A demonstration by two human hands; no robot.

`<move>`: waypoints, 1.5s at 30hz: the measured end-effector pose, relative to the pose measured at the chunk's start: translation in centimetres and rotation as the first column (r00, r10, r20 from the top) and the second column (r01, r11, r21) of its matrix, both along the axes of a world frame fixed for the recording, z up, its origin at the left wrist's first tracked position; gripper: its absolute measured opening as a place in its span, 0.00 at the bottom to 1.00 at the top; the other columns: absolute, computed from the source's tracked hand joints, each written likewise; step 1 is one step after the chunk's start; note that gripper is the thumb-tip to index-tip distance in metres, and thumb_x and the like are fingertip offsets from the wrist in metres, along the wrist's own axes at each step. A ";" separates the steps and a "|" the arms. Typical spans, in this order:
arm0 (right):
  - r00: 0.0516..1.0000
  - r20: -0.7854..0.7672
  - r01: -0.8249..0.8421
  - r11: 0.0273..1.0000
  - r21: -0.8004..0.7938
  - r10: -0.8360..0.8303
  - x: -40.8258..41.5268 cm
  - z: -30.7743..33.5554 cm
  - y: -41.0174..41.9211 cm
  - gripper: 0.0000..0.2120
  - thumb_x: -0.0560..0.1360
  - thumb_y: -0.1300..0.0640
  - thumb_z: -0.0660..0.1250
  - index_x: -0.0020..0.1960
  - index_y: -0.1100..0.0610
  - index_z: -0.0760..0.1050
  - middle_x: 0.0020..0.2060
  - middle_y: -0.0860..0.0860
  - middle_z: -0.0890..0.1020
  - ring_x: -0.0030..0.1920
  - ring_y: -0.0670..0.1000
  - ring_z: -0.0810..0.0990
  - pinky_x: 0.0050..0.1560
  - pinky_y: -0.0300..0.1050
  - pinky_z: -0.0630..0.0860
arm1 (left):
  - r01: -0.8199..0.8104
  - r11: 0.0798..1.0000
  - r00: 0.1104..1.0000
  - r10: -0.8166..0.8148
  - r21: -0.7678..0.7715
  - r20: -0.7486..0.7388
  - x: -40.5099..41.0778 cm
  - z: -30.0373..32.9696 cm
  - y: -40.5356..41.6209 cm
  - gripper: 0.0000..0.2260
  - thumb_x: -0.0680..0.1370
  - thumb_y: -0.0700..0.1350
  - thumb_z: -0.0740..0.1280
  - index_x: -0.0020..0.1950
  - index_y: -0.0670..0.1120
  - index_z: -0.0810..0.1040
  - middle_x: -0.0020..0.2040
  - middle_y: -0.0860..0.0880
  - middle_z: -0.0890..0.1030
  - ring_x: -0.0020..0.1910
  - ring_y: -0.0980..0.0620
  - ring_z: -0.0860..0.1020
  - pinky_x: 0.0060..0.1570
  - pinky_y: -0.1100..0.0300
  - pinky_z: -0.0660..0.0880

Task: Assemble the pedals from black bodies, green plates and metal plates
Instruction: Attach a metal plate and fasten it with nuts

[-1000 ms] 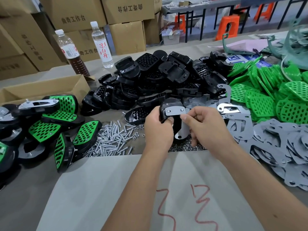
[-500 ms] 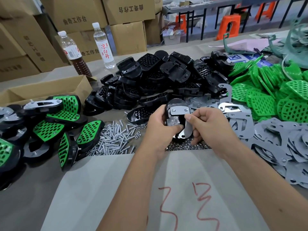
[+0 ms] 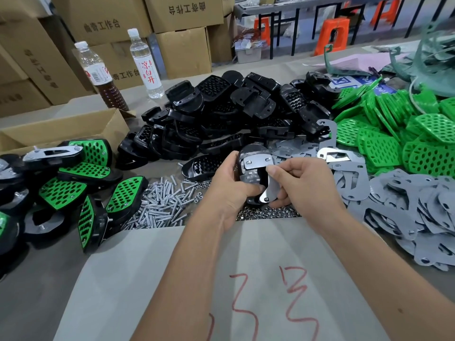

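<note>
We're gripping the body [image 3: 248, 168] in our left hand [image 3: 229, 190] while our right hand [image 3: 302, 185] is pinching the plate [image 3: 258, 163] against it, thumb on top, probably best lining up holes before adding screws [image 3: 160, 203].

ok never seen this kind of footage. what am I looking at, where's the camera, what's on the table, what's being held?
There is no machine here: a person works with two bare hands, filmed by one wide-angle camera worn on the head, looking forward and down. The left hand has its grip around a black pedal body, and the right hand pinches a shiny metal plate lying against that body. On the table lie a heap of black bodies, green perforated plates at right, grey metal plates nearer on the right, loose screws in the middle, and finished green-and-black pedals at left. Two bottles and cardboard boxes stand behind.
</note>
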State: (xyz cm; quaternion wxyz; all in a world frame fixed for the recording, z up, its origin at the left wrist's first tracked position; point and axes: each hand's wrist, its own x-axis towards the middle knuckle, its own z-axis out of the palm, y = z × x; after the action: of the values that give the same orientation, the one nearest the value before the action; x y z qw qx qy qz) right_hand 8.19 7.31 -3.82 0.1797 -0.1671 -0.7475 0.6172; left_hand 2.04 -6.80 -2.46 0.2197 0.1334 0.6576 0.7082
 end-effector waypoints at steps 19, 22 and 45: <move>0.964 -0.167 0.263 0.836 0.482 -0.208 0.3 -0.1 -2.6 0.09 0.77 0.51 0.75 0.41 0.54 0.82 0.35 0.45 0.80 0.37 0.48 0.78 0.43 0.45 0.75 | -0.023 1.000 0.998 0.024 -0.020 0.054 -0.3 -0.1 -0.3 0.27 0.69 0.20 0.67 0.61 0.44 0.80 0.47 0.47 0.84 0.47 0.48 0.80 0.46 0.52 0.75; 0.964 -0.151 0.267 0.816 0.512 -0.221 0.0 -0.2 -2.4 0.09 0.78 0.52 0.75 0.41 0.53 0.79 0.43 0.47 0.72 0.42 0.50 0.73 0.45 0.29 0.67 | -0.016 1.000 0.997 0.017 -0.016 0.076 -0.3 -0.1 -0.3 0.27 0.70 0.20 0.67 0.59 0.47 0.81 0.47 0.48 0.85 0.47 0.48 0.81 0.45 0.54 0.76; 0.985 -0.135 0.140 0.954 0.266 -0.107 0.1 -0.1 -2.1 0.12 0.78 0.55 0.75 0.38 0.59 0.79 0.43 0.54 0.74 0.34 0.51 0.81 0.24 0.43 0.80 | -0.142 0.986 0.983 0.131 0.082 0.127 0.0 -0.1 0.2 0.22 0.73 0.23 0.69 0.54 0.49 0.84 0.46 0.49 0.87 0.46 0.49 0.84 0.49 0.51 0.82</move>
State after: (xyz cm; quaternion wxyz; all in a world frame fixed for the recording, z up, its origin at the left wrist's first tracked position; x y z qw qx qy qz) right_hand 8.26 5.17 -3.91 0.2838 -0.1501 -0.8018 0.5040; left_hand 2.05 -6.60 -2.56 0.2038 0.0544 0.6177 0.7576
